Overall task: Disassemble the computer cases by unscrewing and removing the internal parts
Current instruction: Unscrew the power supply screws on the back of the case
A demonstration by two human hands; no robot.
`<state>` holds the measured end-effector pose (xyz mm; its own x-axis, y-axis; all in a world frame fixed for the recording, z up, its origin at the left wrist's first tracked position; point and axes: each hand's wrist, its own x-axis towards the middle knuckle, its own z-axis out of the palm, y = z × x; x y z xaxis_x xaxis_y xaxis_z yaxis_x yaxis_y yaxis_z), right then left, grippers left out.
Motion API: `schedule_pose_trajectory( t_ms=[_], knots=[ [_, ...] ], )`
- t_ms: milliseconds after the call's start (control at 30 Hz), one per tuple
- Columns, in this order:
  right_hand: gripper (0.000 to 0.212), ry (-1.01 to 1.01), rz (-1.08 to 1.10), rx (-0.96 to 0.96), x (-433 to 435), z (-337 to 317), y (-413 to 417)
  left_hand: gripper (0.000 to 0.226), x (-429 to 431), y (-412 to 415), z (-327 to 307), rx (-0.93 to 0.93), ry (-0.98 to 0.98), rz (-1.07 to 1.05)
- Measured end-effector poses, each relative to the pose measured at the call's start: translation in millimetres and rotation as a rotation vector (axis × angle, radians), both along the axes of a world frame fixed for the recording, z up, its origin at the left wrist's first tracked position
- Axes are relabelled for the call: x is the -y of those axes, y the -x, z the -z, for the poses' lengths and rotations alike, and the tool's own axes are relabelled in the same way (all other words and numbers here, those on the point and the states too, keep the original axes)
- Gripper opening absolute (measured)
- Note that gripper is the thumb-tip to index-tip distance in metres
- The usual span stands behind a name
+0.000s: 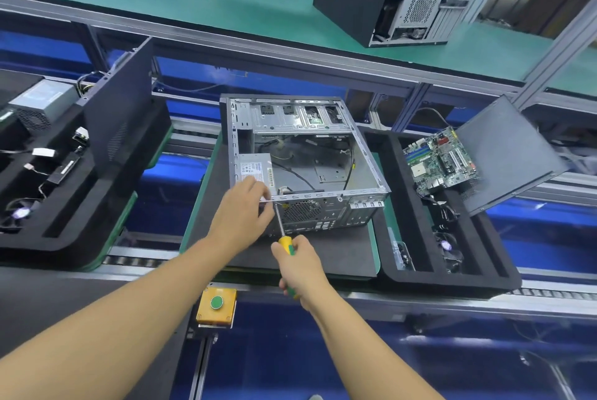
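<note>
Fingers of my left hand (240,209) curl over the near left corner of the open grey metal computer case (323,212), beside the silver power supply box (255,167) inside it. The case lies on a dark mat (339,251) at centre. My right hand (298,262) grips the yellow-and-green screwdriver (287,244), whose tip meets the case's rear panel. Further right, a green motherboard (441,157) rests in a black foam tray (452,283).

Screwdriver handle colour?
Yellow with green stripes. The head view shows the screwdriver handle gripped in the right hand.
</note>
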<state>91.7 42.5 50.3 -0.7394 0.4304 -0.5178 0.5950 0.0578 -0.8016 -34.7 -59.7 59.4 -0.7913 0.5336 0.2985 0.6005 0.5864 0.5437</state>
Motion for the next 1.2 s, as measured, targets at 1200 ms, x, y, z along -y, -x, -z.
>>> schedule_pose_trajectory(
  t_ms=[1200],
  knots=[
    [0.048,0.812,0.366,-0.132,22.8,-14.9,-50.8,0.012,-4.9,-53.1,-6.7,1.543,-0.616,-0.073]
  ],
)
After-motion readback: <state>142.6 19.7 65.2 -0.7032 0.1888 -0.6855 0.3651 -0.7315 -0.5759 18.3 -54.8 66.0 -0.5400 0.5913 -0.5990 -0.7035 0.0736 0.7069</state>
